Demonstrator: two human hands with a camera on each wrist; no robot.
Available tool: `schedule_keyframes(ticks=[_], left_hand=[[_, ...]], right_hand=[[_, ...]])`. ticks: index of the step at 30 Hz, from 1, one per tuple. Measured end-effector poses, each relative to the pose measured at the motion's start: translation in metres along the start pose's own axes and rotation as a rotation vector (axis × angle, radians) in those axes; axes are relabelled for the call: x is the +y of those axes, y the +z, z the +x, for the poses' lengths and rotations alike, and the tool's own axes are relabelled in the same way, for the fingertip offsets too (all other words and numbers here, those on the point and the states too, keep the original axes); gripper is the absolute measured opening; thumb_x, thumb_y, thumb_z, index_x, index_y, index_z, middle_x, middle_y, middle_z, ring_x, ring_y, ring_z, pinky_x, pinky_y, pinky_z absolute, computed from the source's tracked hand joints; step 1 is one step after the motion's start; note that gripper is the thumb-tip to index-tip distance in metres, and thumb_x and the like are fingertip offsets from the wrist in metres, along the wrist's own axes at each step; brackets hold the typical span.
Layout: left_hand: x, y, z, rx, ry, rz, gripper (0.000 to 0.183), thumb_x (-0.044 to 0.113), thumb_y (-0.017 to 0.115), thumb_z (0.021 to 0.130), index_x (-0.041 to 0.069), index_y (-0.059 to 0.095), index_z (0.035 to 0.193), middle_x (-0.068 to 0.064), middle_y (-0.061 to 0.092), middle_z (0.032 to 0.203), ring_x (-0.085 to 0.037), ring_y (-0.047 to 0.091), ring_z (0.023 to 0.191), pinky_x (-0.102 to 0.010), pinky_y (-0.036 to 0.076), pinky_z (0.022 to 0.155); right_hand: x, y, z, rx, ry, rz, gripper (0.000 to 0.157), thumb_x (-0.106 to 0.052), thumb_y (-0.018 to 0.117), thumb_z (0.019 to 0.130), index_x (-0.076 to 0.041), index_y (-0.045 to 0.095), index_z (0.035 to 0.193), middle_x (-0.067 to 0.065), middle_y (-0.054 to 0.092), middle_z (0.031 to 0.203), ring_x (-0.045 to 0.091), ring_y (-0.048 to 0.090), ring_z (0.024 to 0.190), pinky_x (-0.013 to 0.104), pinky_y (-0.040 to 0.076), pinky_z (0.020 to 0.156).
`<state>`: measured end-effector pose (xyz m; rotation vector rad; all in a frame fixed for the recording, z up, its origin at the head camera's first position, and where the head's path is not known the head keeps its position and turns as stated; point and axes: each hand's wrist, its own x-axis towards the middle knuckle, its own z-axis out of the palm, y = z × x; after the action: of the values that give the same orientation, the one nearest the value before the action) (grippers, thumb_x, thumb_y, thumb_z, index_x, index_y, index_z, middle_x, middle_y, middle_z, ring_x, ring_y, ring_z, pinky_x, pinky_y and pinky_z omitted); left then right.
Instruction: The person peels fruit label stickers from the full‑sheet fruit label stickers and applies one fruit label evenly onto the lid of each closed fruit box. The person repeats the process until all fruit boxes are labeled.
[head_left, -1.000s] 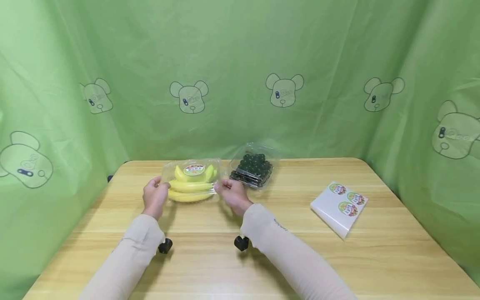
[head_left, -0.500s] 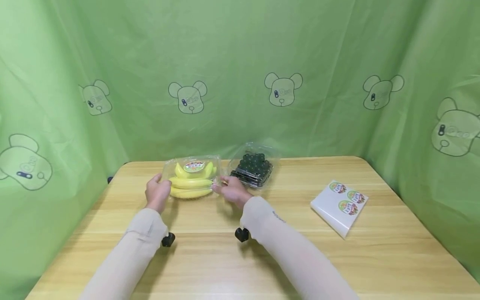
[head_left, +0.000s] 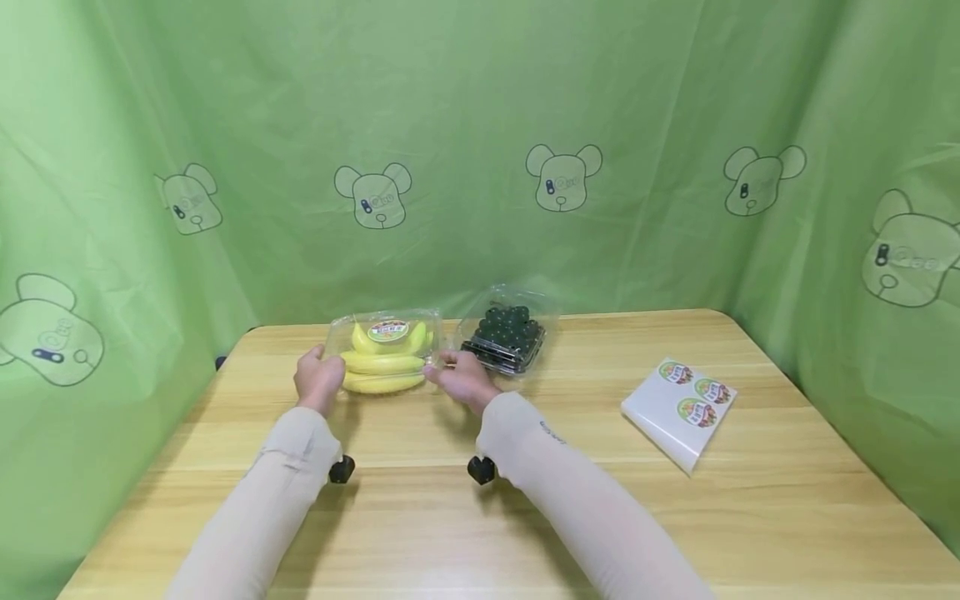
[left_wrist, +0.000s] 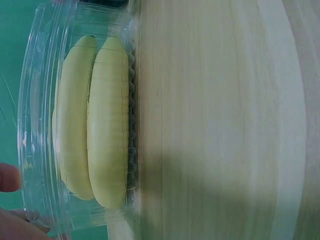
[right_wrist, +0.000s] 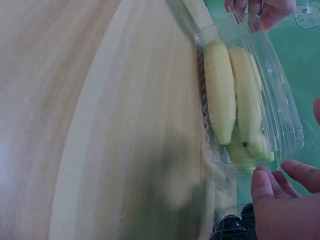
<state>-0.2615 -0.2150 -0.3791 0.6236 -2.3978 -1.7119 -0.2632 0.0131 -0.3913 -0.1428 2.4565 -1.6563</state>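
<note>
A clear plastic clamshell box (head_left: 385, 392) with several bananas (head_left: 382, 364) inside sits near the table's far edge, left of centre. A round colourful sticker (head_left: 387, 332) is on its lid. My left hand (head_left: 318, 379) grips the box's left end, and its curled fingers (right_wrist: 254, 7) show at that end in the right wrist view. At the opposite end, my right hand (head_left: 463, 379) pinches the lower corner between thumb and fingers. In the left wrist view the bananas (left_wrist: 107, 122) lie side by side behind the clear wall.
Just right of the box stands a second clear box (head_left: 542, 300) with a bunch of dark grapes (head_left: 510, 331) in it. A white sheet (head_left: 660, 412) with three round stickers lies on the right of the wooden table (head_left: 420, 533). Green curtain (head_left: 465, 83) surrounds the table.
Both hands have shifted the banana box slightly away, toward the table's far edge, mostly in the first half second. The grape box and sticker sheet have stayed in place.
</note>
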Motion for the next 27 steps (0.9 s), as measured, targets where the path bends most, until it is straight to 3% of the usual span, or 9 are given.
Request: schedule_keyframes(ticks=[4, 10, 21, 27], left_hand=[[0.0, 0.001, 0.001, 0.004, -0.001, 0.013, 0.07, 0.005, 0.044, 0.085, 0.004, 0.025, 0.152, -0.02, 0.023, 0.156, -0.039, 0.021, 0.141, -0.052, 0.023, 0.114], [0.0, 0.002, 0.003, 0.009, -0.002, 0.036, 0.069, 0.007, 0.045, 0.087, 0.003, 0.024, 0.152, -0.023, 0.026, 0.154, -0.04, 0.032, 0.133, -0.051, 0.031, 0.109], [0.005, 0.009, 0.01, 0.039, 0.0, 0.051, 0.071, 0.004, 0.046, 0.082, 0.001, 0.027, 0.151, -0.024, 0.03, 0.152, -0.041, 0.026, 0.138, -0.049, 0.023, 0.115], [0.008, 0.01, 0.01, 0.045, -0.004, 0.057, 0.069, 0.006, 0.046, 0.085, 0.002, 0.027, 0.151, -0.024, 0.029, 0.153, -0.042, 0.024, 0.139, -0.05, 0.02, 0.116]], right_hand=[[0.001, 0.0, -0.001, 0.019, 0.01, -0.014, 0.056, -0.028, 0.066, 0.093, 0.0, 0.049, 0.138, 0.015, 0.051, 0.139, 0.032, 0.047, 0.126, 0.045, 0.038, 0.107], [0.001, -0.001, -0.002, 0.015, 0.004, 0.019, 0.057, -0.028, 0.066, 0.093, 0.0, 0.049, 0.138, 0.016, 0.046, 0.144, 0.034, 0.043, 0.13, 0.046, 0.034, 0.11], [0.005, -0.004, -0.002, 0.004, -0.008, 0.017, 0.056, -0.027, 0.064, 0.094, 0.002, 0.048, 0.139, 0.017, 0.045, 0.145, 0.035, 0.043, 0.131, 0.047, 0.034, 0.109], [0.005, -0.007, -0.002, -0.011, -0.013, 0.038, 0.055, -0.026, 0.064, 0.094, 0.002, 0.048, 0.139, 0.017, 0.044, 0.145, 0.034, 0.042, 0.131, 0.047, 0.033, 0.11]])
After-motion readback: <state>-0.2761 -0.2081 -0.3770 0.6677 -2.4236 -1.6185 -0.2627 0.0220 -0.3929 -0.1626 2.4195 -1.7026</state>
